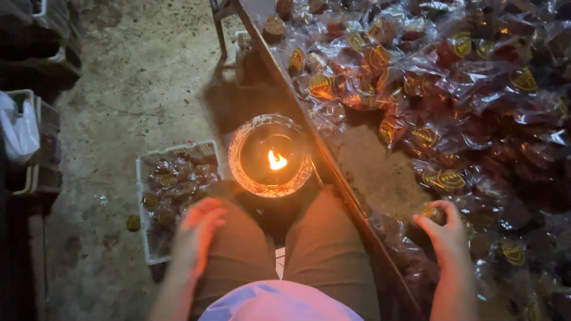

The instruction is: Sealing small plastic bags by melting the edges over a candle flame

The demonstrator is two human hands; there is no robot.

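Observation:
My right hand (446,235) rests on the table at the lower right, fingers curled around a small clear packet with a round yellow label (433,212). A big heap of the same wrapped dark sweets (452,89) covers the table beyond it. My left hand (199,232) hovers over my left knee with its fingers apart and nothing in it, just beside a white tray (143,196) of sealed packets on the floor. Between my knees stands a glass jar (270,156) with a small flame burning inside.
The table's wooden edge (333,172) runs diagonally from top centre to lower right. A bare patch of table (380,172) lies near the jar. White crates and a plastic bag (21,131) stand at the far left on the concrete floor. One loose packet (133,223) lies beside the tray.

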